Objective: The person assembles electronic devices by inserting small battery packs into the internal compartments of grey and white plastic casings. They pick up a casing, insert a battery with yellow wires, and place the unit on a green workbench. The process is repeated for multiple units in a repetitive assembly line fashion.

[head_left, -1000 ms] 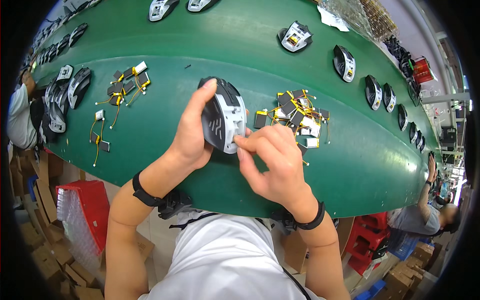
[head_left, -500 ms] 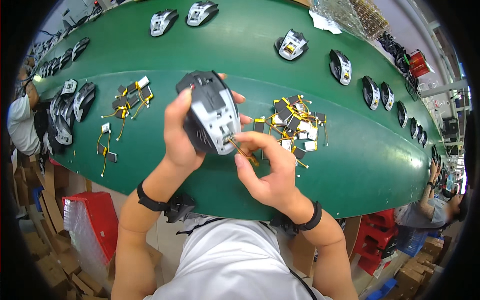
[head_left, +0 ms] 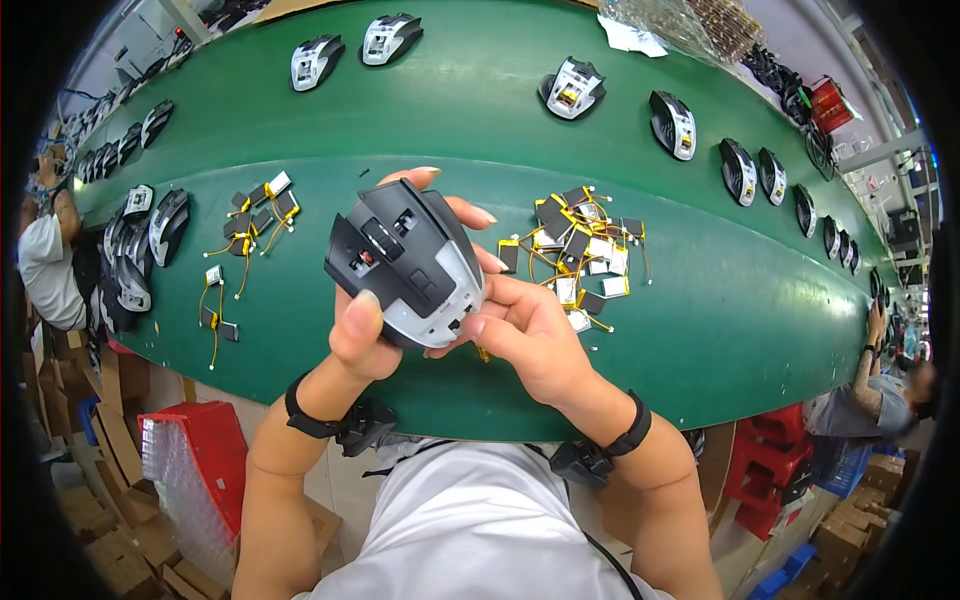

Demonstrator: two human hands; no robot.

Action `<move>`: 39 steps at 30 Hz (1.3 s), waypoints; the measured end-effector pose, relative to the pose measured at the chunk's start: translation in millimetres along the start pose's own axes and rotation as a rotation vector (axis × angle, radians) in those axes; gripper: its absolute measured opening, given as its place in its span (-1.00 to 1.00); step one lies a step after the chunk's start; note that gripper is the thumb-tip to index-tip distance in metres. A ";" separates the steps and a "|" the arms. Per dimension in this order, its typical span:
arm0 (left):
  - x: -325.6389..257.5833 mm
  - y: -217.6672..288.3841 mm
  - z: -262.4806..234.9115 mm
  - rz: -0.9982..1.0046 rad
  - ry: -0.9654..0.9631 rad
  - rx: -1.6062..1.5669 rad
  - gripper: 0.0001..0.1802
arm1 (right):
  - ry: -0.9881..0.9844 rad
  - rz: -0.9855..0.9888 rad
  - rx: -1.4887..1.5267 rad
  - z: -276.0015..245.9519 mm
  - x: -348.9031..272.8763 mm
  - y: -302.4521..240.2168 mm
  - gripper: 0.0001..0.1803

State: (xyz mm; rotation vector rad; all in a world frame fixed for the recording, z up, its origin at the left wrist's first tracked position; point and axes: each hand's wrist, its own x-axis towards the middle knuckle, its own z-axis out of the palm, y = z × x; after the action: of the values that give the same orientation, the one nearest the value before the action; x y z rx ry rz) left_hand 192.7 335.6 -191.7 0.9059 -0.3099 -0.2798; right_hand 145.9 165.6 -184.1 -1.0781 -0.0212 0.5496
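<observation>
A black and grey computer mouse with its rear cover off point(head_left: 425, 280) is gripped in my left hand point(head_left: 362, 335), thumb along its near left side and fingertips showing past its right side. The wheel faces up and away from me. At the mouse's near end, my right hand point(head_left: 535, 335) is closed, its thumb and finger pressed at the small opening there. A bit of a yellow-taped battery point(head_left: 484, 354) hangs below these fingers; its wires are mostly hidden by hand and mouse.
Wired battery packs lie in a pile point(head_left: 580, 245) to the right and a smaller group point(head_left: 260, 215) to the left. Several mice point(head_left: 130, 245) are heaped at far left. More mice point(head_left: 572, 88) line the green table's point(head_left: 450, 110) far side. Co-workers sit at both ends.
The mouse has come nearer and tilted, so its wheel and buttons now show. My right fingers have moved up against its near end, and the battery wires have mostly gone from view.
</observation>
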 end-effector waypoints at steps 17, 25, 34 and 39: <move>8.5 -11.7 -11.3 -0.024 0.133 -0.145 -0.14 | -0.016 0.148 -0.024 -4.3 7.1 -5.7 -0.66; 15.6 -10.7 -14.8 -0.182 0.262 -0.214 -0.28 | 0.353 -0.391 -0.262 -13.4 5.6 -14.6 -0.74; 10.0 -17.5 -9.4 -0.319 0.251 -0.183 -0.30 | 0.178 -0.261 0.054 -12.5 5.7 -9.7 -0.53; 9.2 -19.8 -10.7 -0.336 0.257 -0.225 -0.32 | 0.266 -0.297 0.049 -12.8 7.8 -11.5 -0.65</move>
State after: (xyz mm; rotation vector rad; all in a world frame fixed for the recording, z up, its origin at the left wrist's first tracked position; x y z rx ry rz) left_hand 203.1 328.3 -212.5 0.7578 0.1131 -0.4920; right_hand 160.9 154.4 -182.6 -1.0701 0.0640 0.1366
